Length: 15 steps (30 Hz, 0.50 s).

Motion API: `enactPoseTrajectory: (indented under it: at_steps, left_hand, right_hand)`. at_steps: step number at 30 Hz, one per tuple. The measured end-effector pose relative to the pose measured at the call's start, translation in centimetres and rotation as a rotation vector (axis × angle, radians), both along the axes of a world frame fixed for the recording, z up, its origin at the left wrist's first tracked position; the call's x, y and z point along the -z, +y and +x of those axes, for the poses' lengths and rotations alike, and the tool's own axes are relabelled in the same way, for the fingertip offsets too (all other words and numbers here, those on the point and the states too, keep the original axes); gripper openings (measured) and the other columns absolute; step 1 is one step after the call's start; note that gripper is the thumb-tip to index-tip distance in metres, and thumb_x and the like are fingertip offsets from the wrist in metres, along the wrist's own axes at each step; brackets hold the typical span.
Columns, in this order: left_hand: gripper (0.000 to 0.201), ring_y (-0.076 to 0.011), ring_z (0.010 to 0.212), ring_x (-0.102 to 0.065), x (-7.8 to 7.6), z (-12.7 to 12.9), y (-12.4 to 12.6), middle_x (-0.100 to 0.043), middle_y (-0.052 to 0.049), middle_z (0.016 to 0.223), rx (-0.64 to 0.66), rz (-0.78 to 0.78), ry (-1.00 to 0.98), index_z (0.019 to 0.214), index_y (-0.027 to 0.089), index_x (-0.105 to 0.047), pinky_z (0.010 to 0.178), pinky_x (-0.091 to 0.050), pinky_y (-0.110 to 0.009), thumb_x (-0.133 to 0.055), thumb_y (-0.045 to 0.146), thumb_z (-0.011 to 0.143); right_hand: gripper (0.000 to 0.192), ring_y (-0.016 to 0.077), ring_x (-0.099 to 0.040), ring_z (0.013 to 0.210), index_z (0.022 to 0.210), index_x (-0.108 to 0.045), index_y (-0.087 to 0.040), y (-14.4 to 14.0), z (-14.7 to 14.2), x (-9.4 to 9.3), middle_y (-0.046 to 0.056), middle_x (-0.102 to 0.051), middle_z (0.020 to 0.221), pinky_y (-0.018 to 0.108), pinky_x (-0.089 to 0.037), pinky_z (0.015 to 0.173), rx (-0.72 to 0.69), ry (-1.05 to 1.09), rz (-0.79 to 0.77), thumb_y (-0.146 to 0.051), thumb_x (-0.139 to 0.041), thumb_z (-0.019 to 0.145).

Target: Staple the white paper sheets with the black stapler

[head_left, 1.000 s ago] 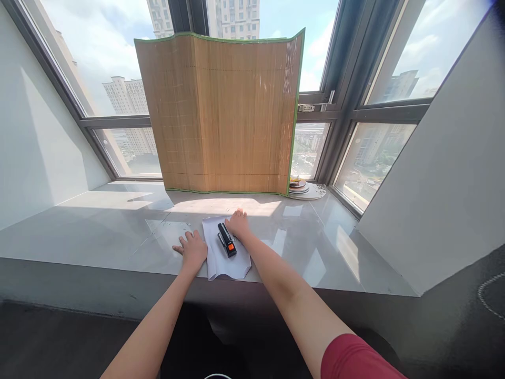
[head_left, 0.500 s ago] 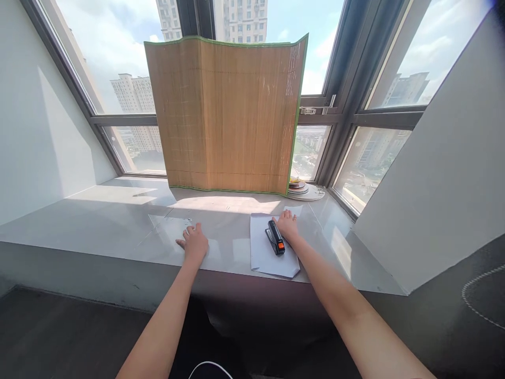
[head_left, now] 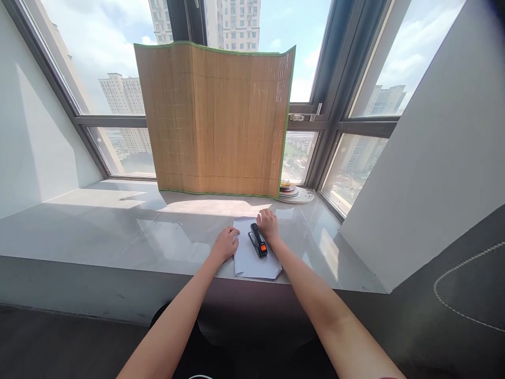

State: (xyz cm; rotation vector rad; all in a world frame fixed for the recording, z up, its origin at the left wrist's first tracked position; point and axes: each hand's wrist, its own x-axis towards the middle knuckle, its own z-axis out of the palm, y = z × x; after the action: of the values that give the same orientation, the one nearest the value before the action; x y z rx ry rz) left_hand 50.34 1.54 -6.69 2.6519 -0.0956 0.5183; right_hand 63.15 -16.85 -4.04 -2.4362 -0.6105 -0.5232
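- The sheet of paper (head_left: 252,258) is white and roughly rectangular, with its near right corner cut or folded off at a slant; it lies flat on the grey window ledge (head_left: 118,231), its near edge at the ledge's front edge.
- On the paper, towards its right half, lies a black stapler (head_left: 258,241) with an orange patch at its near end; its length runs from near to far, tilted slightly to the left at the far end.
- The left hand (head_left: 224,245) rests palm down at the paper's left edge, fingers loosely together and bent, fingertips touching the far left part of the sheet.
- The right hand (head_left: 268,226) lies palm down at the paper's far right corner, just beside the stapler and to its right, fingers slightly spread and flat; whether it touches the stapler cannot be told.
- Beyond the paper, a bamboo mat (head_left: 215,118) with green edging stands upright against the window, bent in shallow folds.
- To the right of the mat's foot, a low stack of plates (head_left: 294,193) sits on the ledge, well apart from the paper.
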Motion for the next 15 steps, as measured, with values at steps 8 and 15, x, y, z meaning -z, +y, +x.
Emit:
enactPoseTrajectory:
  at_steps: [8, 15]
  left_hand:
    - [0.035, -0.0274, 0.118, -0.058, -0.1, -0.1, -0.4, -0.062, -0.012, 0.130, -0.047, 0.041, 0.014, 0.122, 0.020, -0.066, 0.107, -0.044, -0.043, -0.047, 0.012, 0.094]
    - [0.028, -0.0265, 0.117, -0.057, -0.1, 0.0, -0.3, -0.062, -0.012, 0.125, -0.081, 0.069, 0.042, 0.120, 0.019, -0.060, 0.104, -0.043, -0.040, -0.047, 0.015, 0.095]
  right_hand:
    - [0.029, 0.0191, -0.057, 0.079, 0.089, -0.059, -0.022, -4.5, -6.9, 2.4, 0.003, -0.063, 0.088, 0.028, -0.042, 0.071, -0.289, 0.076, 0.148, -0.051, -0.064, 0.090]
    - [0.014, 0.0200, -0.058, 0.076, 0.089, -0.068, -0.022, -4.7, -5.1, 1.4, 0.003, -0.066, 0.082, 0.030, -0.042, 0.071, -0.355, 0.136, 0.163, -0.035, -0.063, 0.091]
